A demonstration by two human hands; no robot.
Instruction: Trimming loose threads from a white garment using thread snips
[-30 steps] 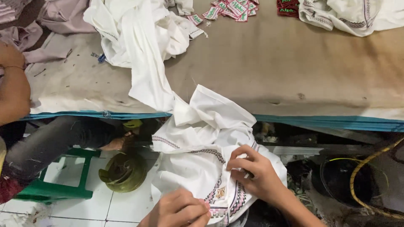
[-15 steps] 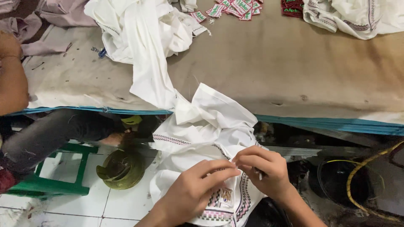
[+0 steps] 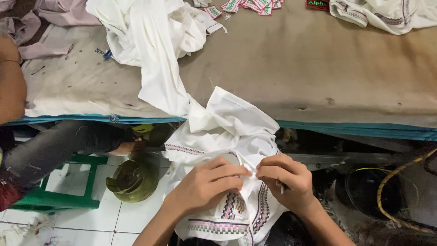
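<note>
- I am watching through the head camera; both hands are working at the lower middle of the view, below the counter [image 3: 318, 68] edge.
- The left hand [image 3: 207, 184] is curling its fingers closed, pinching a fold of the white garment [image 3: 227, 132]; its grip is shut on the cloth.
- The right hand [image 3: 287, 180] is meeting it fingertip to fingertip, its grip likewise closed on the same fold. A thin tool tip is poking out below its fingers; I cannot tell what it is.
- The garment is hanging off the counter's front edge into the lap area, its embroidered pink-and-dark trim [image 3: 255, 214] showing just beneath the hands.
- Its upper part is trailing up onto the counter and joining a heap of white cloth [image 3: 150, 27].
- Small red-and-white labels [image 3: 248, 5] are lying at the counter's far edge, well apart from the hands.
- Another white garment [image 3: 387, 13] is sitting at the far right corner.
- Another person's forearm [image 3: 11, 84] is resting at the left edge.
- A green stool [image 3: 50, 200] and an olive-green gas cylinder [image 3: 134, 180] are standing on the tiled floor [image 3: 136, 218].
- A yellow cable [image 3: 396, 191] is looping at lower right.
</note>
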